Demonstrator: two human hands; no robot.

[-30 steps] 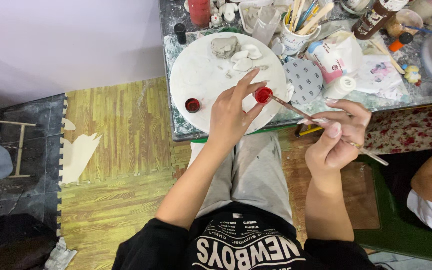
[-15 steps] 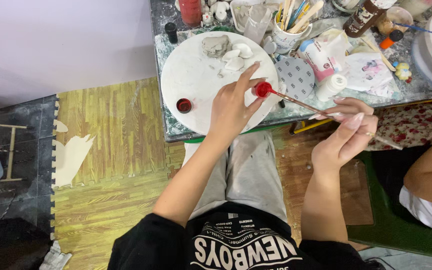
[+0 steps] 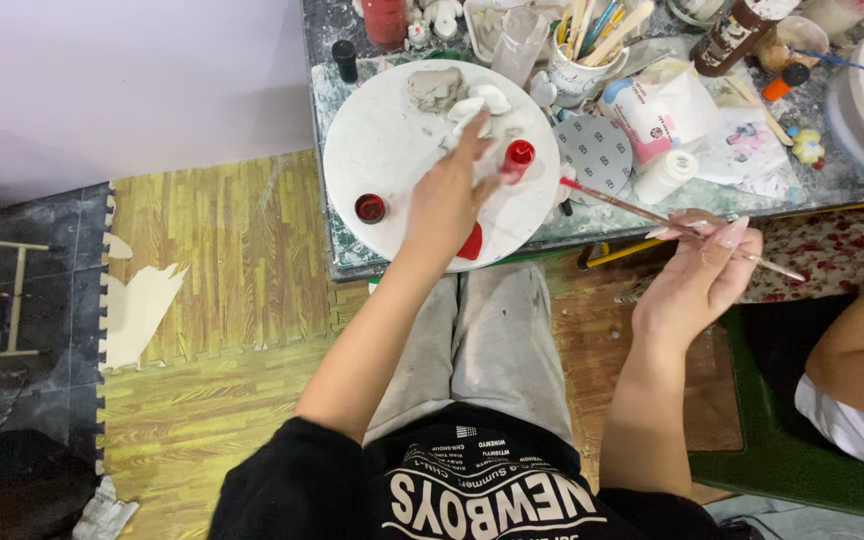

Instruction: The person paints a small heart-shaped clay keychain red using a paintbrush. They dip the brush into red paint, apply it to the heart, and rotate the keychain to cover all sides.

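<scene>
Red cap: I see a small round red cap (image 3: 370,208) lying on the round white board (image 3: 392,150), left of my hand.
Left hand: my left hand (image 3: 449,195) reaches over the board, grip clamped on a small red-topped paint bottle (image 3: 518,158).
Right hand: my right hand (image 3: 700,270), off the marbled counter (image 3: 812,185) edge, grip pinched on a thin paintbrush (image 3: 642,212), red tip toward the bottle.
Far right: another person's arm (image 3: 862,345).

White-pink pouch (image 3: 658,108) beside brush cup (image 3: 580,75)
</scene>
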